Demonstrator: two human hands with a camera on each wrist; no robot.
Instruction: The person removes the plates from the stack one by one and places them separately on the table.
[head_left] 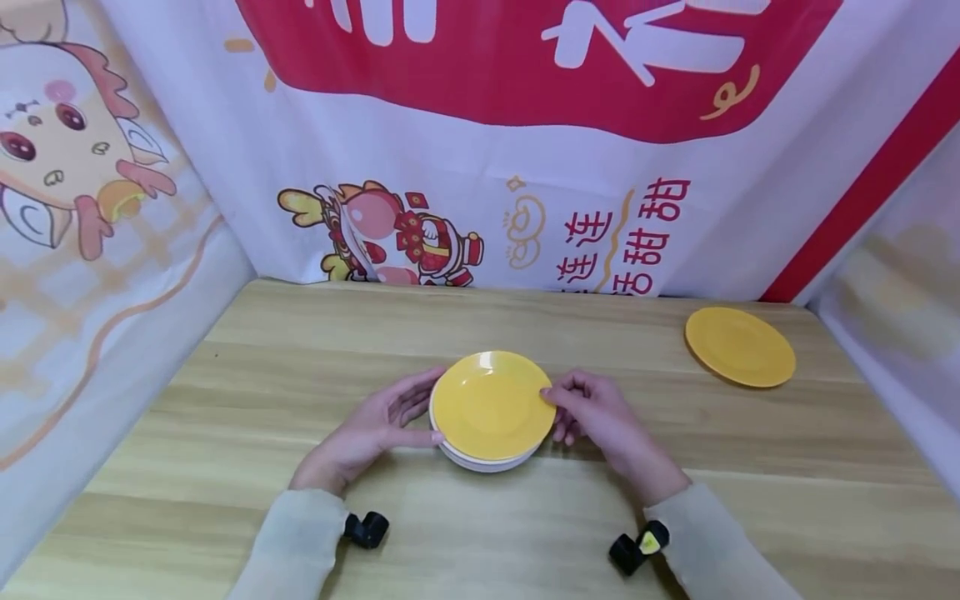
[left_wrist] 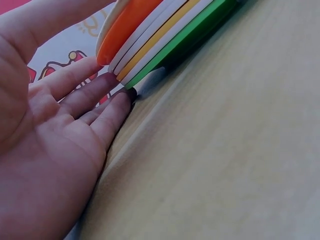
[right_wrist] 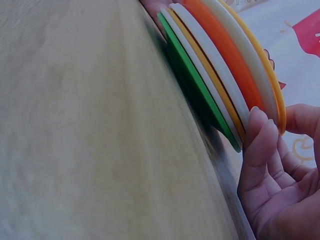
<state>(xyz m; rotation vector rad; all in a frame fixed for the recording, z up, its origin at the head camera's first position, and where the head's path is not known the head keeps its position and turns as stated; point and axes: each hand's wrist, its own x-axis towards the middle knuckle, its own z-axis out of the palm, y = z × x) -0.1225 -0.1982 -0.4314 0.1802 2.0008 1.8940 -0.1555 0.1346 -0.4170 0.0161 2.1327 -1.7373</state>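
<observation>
A stack of round plates sits on the wooden table, topped by a yellow plate. Under it, the right wrist view shows a cream plate, an orange plate, white and yellow rims, and a green plate at the bottom. My left hand rests against the stack's left side; its fingers are fairly straight and the palm stays apart. At the right rim, my right hand pinches the top yellow plate, thumb on its upper face, other fingers beside the stack's edge.
Another yellow plate lies alone at the table's back right. Printed cloth hangs along the back edge and both sides of the wooden table. A small black device sits at each wrist.
</observation>
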